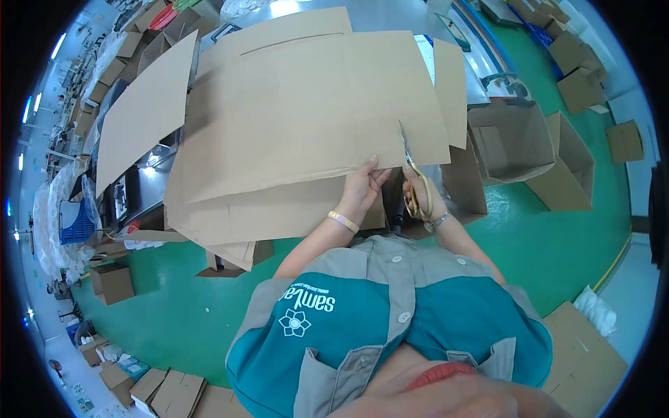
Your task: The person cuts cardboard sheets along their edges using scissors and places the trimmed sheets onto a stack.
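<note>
A large flat cardboard sheet [313,104] lies before me on top of other cardboard. My left hand [364,184] grips its near edge, thumb on top and fingers curled below. Just to the right, my right hand [425,194] is closed around gold-handled scissors [416,182]. Their blades point away from me, at the sheet's near edge close to its right corner. Blade metal shows above the cardboard; whether a blade lies beneath it, I cannot tell.
More cardboard [279,212] sticks out under the sheet, and a separate panel [150,111] slants at the left. Open cardboard boxes [512,143] stand on the green floor [529,244] at the right. A small box [113,282] sits at the lower left.
</note>
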`<move>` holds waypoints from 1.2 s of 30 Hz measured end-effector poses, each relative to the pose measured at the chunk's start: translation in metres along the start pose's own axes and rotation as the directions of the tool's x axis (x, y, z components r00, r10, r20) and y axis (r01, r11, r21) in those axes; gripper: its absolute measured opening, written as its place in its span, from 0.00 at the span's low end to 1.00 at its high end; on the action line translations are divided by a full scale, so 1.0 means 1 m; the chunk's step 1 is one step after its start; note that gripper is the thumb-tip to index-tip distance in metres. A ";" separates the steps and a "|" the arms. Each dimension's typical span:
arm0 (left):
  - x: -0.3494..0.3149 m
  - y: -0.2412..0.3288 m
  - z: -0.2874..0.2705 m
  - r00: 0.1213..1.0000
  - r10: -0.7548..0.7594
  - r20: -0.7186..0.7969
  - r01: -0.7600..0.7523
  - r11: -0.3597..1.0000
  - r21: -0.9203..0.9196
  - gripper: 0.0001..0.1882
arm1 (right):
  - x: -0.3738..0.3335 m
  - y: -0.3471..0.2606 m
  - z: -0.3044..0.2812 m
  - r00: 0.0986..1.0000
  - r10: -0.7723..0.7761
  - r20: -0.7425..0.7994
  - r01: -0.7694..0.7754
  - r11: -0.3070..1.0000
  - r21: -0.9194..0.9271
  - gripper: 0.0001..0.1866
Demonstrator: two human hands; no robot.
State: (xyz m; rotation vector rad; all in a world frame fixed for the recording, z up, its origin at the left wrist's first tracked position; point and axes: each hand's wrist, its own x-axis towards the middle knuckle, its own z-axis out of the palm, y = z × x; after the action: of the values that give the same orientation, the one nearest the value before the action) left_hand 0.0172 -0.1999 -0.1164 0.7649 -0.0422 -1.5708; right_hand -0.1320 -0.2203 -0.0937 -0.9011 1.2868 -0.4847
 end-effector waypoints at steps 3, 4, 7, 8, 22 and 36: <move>0.001 0.001 -0.003 0.999 -0.024 0.038 0.024 1.000 -0.004 0.10 | -0.003 0.002 0.006 0.994 -0.087 -0.069 0.077 0.989 -0.127 0.29; 0.000 0.001 -0.004 0.999 -0.023 0.039 0.023 1.000 -0.004 0.10 | -0.001 0.004 0.003 0.999 -0.038 -0.026 0.036 0.996 -0.080 0.28; -0.004 0.003 -0.009 1.000 0.003 0.009 -0.003 0.999 0.033 0.10 | -0.009 -0.017 -0.002 0.996 0.045 0.074 -0.047 0.998 0.029 0.27; -0.005 0.005 -0.012 0.999 0.029 -0.022 -0.027 0.997 0.068 0.10 | -0.014 -0.033 -0.005 0.976 0.109 0.186 -0.129 0.987 0.098 0.26; -0.028 0.002 0.006 0.997 -0.056 0.049 0.055 0.998 0.016 0.10 | 0.002 -0.024 -0.002 0.978 -0.058 0.200 0.037 0.994 0.107 0.26; -0.040 -0.008 0.001 0.996 -0.064 0.059 0.061 0.997 0.038 0.10 | 0.018 -0.013 -0.008 0.988 -0.081 0.128 0.068 0.993 0.100 0.27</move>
State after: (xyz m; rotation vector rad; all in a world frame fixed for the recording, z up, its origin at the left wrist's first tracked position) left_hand 0.0079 -0.1633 -0.1018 0.7532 -0.0922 -1.6566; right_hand -0.1335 -0.2436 -0.0942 -0.8890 1.1040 -0.5323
